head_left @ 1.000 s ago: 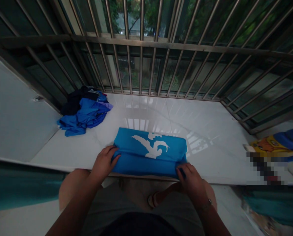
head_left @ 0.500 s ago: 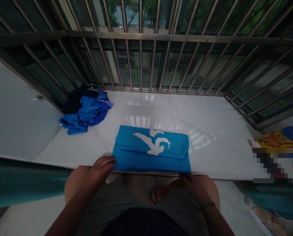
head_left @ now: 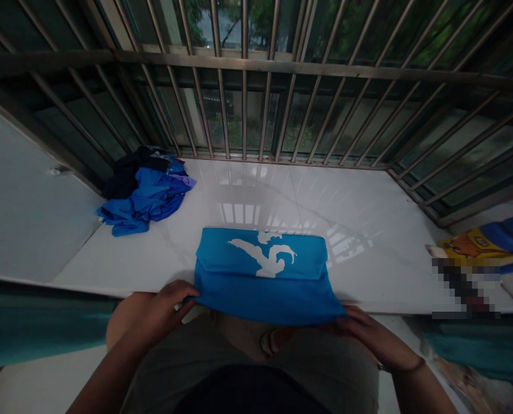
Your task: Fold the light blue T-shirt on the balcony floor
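Observation:
A folded bright blue garment point(head_left: 262, 276) with a white print lies at the near edge of the white marble ledge point(head_left: 368, 230). Its front edge overhangs the ledge toward me. My left hand point(head_left: 161, 310) pinches the garment's near left corner, fingers closed on the cloth. My right hand point(head_left: 370, 336) holds the near right corner from underneath, fingers curled on the fabric.
A heap of blue and dark clothes point(head_left: 142, 192) lies at the ledge's back left. Metal window bars point(head_left: 256, 86) close off the back and right side. A yellow and blue printed item point(head_left: 484, 244) sits at the far right. My knees are below the ledge.
Both hands slid from on top of the garment to its near corners and drew the front edge out over the ledge toward me.

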The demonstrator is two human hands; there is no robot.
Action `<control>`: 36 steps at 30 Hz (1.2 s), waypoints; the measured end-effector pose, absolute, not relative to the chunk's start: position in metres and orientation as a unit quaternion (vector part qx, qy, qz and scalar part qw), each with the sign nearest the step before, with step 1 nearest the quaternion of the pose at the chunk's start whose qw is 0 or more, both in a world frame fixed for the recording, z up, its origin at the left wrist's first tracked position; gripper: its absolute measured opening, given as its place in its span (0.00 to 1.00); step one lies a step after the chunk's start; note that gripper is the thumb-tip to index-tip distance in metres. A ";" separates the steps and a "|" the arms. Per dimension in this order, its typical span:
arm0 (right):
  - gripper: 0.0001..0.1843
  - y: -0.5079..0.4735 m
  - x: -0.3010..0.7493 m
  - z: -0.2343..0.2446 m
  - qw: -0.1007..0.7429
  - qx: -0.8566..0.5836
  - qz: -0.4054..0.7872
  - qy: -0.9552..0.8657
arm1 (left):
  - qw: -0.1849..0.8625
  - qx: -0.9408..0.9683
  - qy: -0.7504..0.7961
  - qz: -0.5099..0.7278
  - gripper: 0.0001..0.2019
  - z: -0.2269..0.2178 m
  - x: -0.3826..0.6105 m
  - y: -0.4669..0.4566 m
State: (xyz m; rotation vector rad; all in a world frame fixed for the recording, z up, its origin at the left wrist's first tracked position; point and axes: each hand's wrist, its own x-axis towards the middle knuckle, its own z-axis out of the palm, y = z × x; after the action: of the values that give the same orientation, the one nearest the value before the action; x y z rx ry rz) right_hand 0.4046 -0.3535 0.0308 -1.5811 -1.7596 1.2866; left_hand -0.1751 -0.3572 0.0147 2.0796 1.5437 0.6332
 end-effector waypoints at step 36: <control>0.30 -0.250 0.328 -0.020 0.156 -0.633 -0.022 -0.758 | 0.032 0.763 0.574 0.295 0.11 -0.021 -0.114 -0.257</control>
State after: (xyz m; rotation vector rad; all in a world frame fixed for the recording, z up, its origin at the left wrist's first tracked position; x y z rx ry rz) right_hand 0.3278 -0.2499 -0.0202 -1.8114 -2.1706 -0.0619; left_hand -0.1144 -0.2574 -0.0209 2.3505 1.7670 0.9082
